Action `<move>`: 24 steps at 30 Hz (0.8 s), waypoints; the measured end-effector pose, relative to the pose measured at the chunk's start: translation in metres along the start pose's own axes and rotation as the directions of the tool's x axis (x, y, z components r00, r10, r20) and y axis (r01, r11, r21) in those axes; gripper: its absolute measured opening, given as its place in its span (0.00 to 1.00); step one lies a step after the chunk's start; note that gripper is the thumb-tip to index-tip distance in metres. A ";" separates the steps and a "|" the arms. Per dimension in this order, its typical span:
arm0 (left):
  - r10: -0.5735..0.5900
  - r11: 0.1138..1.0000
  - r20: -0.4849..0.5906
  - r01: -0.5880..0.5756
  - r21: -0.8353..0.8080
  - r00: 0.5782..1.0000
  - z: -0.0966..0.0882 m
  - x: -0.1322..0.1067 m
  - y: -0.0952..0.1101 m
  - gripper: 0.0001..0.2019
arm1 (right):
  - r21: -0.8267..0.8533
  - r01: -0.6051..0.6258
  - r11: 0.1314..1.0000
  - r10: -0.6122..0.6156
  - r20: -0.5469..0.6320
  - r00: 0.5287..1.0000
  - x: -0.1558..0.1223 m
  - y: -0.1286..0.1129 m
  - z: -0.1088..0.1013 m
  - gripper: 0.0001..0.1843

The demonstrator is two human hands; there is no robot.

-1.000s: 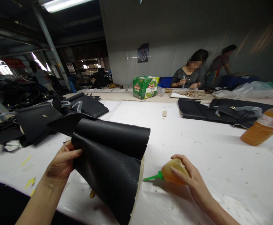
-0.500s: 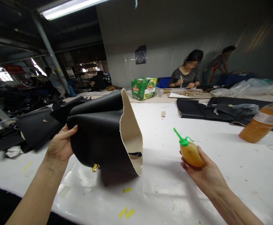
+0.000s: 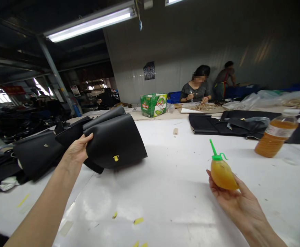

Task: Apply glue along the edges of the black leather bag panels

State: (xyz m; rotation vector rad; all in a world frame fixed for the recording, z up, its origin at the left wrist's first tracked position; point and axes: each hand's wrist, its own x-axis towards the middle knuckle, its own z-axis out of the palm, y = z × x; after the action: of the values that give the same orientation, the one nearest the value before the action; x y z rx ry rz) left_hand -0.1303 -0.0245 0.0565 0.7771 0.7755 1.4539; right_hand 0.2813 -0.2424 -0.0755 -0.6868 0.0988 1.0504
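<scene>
Pinched at its left edge by my left hand (image 3: 79,148) is a black leather bag piece (image 3: 116,139) with a small gold clasp (image 3: 116,158) on its face. It is tilted over the white table, and its inner side is hidden from me. My right hand (image 3: 238,202) is wrapped round a soft squeeze bottle (image 3: 223,175) of yellow-orange liquid. The bottle's green nozzle (image 3: 213,147) points up, with its small cap hanging open beside it. To the left of the held piece lie more black leather pieces (image 3: 34,152).
A larger plastic bottle of amber liquid (image 3: 277,135) stands at the right, before folded black leather pieces (image 3: 214,124). A green carton (image 3: 153,105) stands at the back. Across the table a co-worker (image 3: 197,89) handles small parts. Yellow tape scraps (image 3: 139,221) lie on the white tabletop (image 3: 170,192).
The bag piece has swung away from me and its pale inside is turned out of sight. The squeeze bottle has moved right and tipped more upright. My view has tilted up.
</scene>
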 end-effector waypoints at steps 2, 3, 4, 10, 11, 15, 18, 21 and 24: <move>-0.002 1.000 0.006 0.002 0.001 1.000 -0.003 0.003 0.000 0.16 | -0.004 0.024 1.000 -0.024 0.037 0.999 0.000 0.000 -0.005 0.19; -0.004 1.000 0.010 0.004 0.004 1.000 -0.004 0.004 0.000 0.17 | -0.012 0.029 1.000 -0.028 0.047 0.998 0.000 0.000 -0.007 0.20; -0.006 1.000 0.014 0.006 0.008 1.000 -0.005 0.004 0.000 0.17 | -0.021 0.027 0.999 -0.026 0.057 0.998 -0.001 0.000 -0.009 0.21; -0.004 1.000 0.048 0.004 0.006 0.999 -0.010 0.007 -0.002 0.19 | -0.023 0.000 1.000 0.002 0.065 0.998 -0.004 0.003 -0.012 0.21; -0.005 1.000 0.053 0.005 0.004 0.999 -0.010 0.008 -0.003 0.20 | -0.010 0.008 1.000 -0.007 0.060 0.998 -0.003 0.004 -0.012 0.21; 0.001 1.000 0.077 -0.001 0.007 0.997 -0.014 0.011 -0.009 0.22 | -0.060 0.022 0.998 -0.021 0.031 0.999 0.002 0.003 -0.016 0.26; 0.007 0.999 0.113 -0.011 0.036 0.994 -0.016 0.013 -0.013 0.21 | -0.366 0.111 0.924 -0.069 0.124 0.990 0.005 -0.001 -0.027 0.35; 0.006 0.998 0.128 -0.013 0.060 0.992 -0.015 0.014 -0.016 0.21 | -0.705 0.345 0.619 -0.193 0.289 0.938 0.009 -0.008 -0.041 0.38; 0.003 0.999 0.079 -0.006 0.038 0.997 -0.009 0.016 -0.016 0.21 | -0.852 0.475 0.220 -0.259 0.418 0.871 0.014 -0.014 -0.054 0.36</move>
State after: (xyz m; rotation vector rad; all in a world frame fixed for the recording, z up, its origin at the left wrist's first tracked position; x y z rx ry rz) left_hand -0.1298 -0.0081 0.0381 0.8612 0.7433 1.4075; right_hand 0.3131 -0.2664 -0.1167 -1.6049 -0.9412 0.5799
